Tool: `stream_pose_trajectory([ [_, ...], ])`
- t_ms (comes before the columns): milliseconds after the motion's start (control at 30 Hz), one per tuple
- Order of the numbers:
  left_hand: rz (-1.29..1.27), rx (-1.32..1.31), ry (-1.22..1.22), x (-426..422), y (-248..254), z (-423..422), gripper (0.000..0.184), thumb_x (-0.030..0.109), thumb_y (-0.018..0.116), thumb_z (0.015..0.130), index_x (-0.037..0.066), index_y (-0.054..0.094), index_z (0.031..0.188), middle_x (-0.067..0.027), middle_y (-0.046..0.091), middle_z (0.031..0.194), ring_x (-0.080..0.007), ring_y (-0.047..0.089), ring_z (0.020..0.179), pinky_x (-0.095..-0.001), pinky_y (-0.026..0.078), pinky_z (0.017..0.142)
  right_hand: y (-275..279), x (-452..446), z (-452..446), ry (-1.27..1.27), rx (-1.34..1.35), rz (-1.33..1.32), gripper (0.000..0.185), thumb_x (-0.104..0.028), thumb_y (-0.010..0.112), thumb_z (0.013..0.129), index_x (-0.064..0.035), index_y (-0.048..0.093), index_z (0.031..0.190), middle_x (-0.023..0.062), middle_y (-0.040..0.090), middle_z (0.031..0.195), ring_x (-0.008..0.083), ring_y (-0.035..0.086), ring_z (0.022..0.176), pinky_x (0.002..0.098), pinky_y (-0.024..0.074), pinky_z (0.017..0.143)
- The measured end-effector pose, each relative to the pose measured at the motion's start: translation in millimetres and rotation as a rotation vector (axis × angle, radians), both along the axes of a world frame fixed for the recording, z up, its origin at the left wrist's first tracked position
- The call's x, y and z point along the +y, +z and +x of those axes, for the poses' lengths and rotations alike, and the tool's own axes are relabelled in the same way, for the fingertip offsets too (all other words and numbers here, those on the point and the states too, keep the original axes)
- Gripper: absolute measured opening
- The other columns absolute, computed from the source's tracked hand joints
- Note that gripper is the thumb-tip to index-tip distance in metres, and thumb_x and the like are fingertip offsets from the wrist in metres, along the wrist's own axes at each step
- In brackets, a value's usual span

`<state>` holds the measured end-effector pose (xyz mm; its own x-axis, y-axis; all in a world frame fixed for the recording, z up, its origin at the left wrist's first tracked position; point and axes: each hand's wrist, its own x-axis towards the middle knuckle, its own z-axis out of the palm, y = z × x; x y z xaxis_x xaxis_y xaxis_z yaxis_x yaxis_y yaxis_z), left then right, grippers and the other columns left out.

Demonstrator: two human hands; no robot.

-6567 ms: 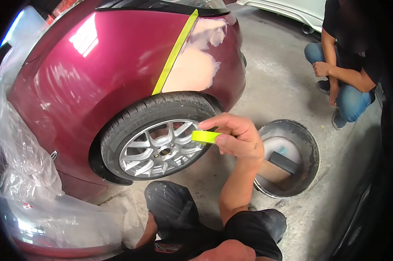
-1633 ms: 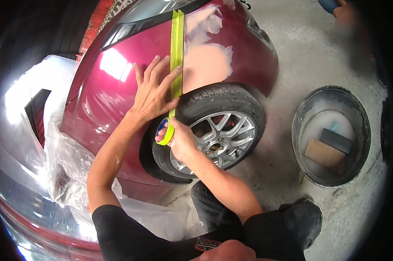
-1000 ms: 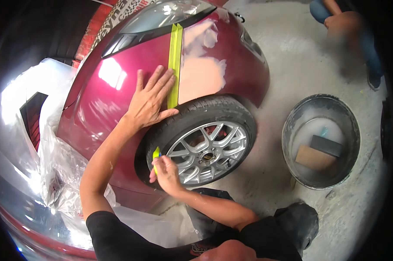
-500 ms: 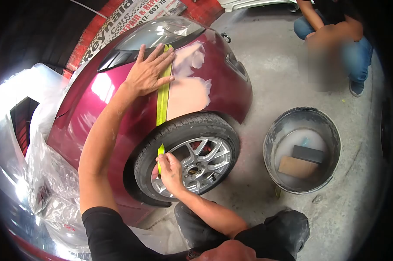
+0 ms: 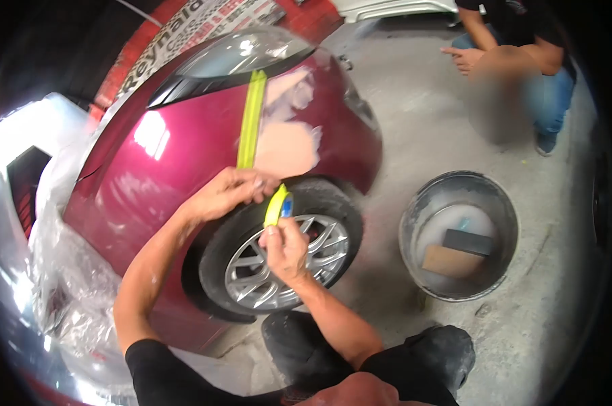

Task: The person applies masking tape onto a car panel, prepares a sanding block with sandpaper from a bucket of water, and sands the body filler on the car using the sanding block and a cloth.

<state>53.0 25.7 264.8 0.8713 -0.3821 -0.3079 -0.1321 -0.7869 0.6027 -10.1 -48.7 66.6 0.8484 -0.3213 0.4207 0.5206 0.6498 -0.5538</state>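
My right hand (image 5: 287, 252) grips a roll of yellow masking tape (image 5: 276, 207), with some blue showing inside its ring, in front of the tyre (image 5: 214, 260). Just left of the roll, my left hand (image 5: 233, 192) has its fingers curled together by the fender's wheel-arch edge; what they pinch, if anything, is hidden. A strip of yellow tape (image 5: 252, 118) runs down the maroon fender (image 5: 191, 145) from the headlight to above my left hand. Right of the strip lies a smooth pinkish filler patch (image 5: 287, 147), with a smaller sanded patch above it.
A black bucket (image 5: 406, 233) of cloudy water stands on the concrete floor (image 5: 414, 115), holding a dark block (image 5: 467, 241) and a tan block (image 5: 452, 261). Another person (image 5: 553, 101) crouches at upper right. Clear plastic sheeting (image 5: 76, 264) covers the car's left side.
My left hand has come off the upper tape strip and down to the wheel arch, its fingers now curled. My right hand has raised the tape roll up and rightward beside it.
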Motion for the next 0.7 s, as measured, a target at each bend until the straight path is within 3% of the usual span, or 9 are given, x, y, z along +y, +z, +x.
stream_pose_trajectory([
  [133, -0.103, 0.058, 0.135, 2, -6, -6, 0.032, 0.017, 0.072, 0.102, -0.002, 0.070, 0.129, -0.0044, 0.073, 0.114, -0.0108, 0.067, 0.107, -0.0272, 0.054, 0.096, -3, -2, 6, -0.036, -0.057, -0.033, 0.006, -0.006, 0.065, 0.098, -0.0005, 0.061, 0.098, 0.0113, 0.059, 0.070, 0.0209, 0.059, 0.057, 0.0372, 0.0461, 0.053],
  [367, -0.185, -0.027, 0.164, 0, -1, -5, 0.011, 0.008, 0.079, 0.096, 0.002, 0.071, 0.102, 0.0011, 0.072, 0.096, -0.0067, 0.067, 0.088, -0.0245, 0.055, 0.084, -6, 0, 9, 0.004, -0.012, -0.083, 0.006, -0.006, 0.063, 0.100, -0.0012, 0.060, 0.098, 0.0130, 0.060, 0.068, 0.0263, 0.062, 0.054, 0.0381, 0.0467, 0.052],
  [500, -0.157, -0.108, 0.175, -2, 0, -1, 0.009, 0.008, 0.078, 0.096, 0.002, 0.070, 0.096, 0.0025, 0.070, 0.090, -0.0043, 0.063, 0.083, -0.0224, 0.052, 0.078, -3, 5, 8, 0.140, 0.063, -0.034, 0.010, -0.010, 0.064, 0.102, -0.0010, 0.061, 0.102, 0.0108, 0.062, 0.068, 0.0216, 0.064, 0.055, 0.0350, 0.0495, 0.053],
  [533, -0.138, -0.138, 0.180, -1, 1, 0, 0.010, 0.008, 0.078, 0.097, 0.002, 0.070, 0.097, 0.0026, 0.070, 0.090, -0.0040, 0.062, 0.082, -0.0220, 0.051, 0.076, 1, 1, 5, 0.195, 0.064, -0.045, 0.009, -0.008, 0.061, 0.105, 0.0008, 0.063, 0.106, 0.0046, 0.065, 0.071, 0.0101, 0.066, 0.068, 0.0273, 0.0556, 0.064],
  [600, -0.072, -0.294, 0.126, 1, 4, 12, 0.014, 0.012, 0.077, 0.098, 0.001, 0.070, 0.095, 0.0028, 0.068, 0.086, -0.0043, 0.059, 0.079, -0.0229, 0.049, 0.072, 3, 1, 9, -0.251, -0.095, -0.283, 0.014, -0.009, 0.066, 0.102, 0.0019, 0.063, 0.111, 0.0102, 0.070, 0.081, 0.0135, 0.071, 0.080, 0.0339, 0.0595, 0.075],
  [700, 0.025, -0.581, 0.103, -2, 9, 28, 0.014, 0.011, 0.073, 0.099, 0.000, 0.068, 0.093, 0.0020, 0.066, 0.082, -0.0064, 0.058, 0.074, -0.0253, 0.048, 0.068, 15, -9, 10, -0.342, -0.148, -0.277, 0.020, -0.009, 0.069, 0.099, 0.0022, 0.064, 0.115, 0.0147, 0.072, 0.088, 0.0177, 0.072, 0.086, 0.0369, 0.0587, 0.082],
])
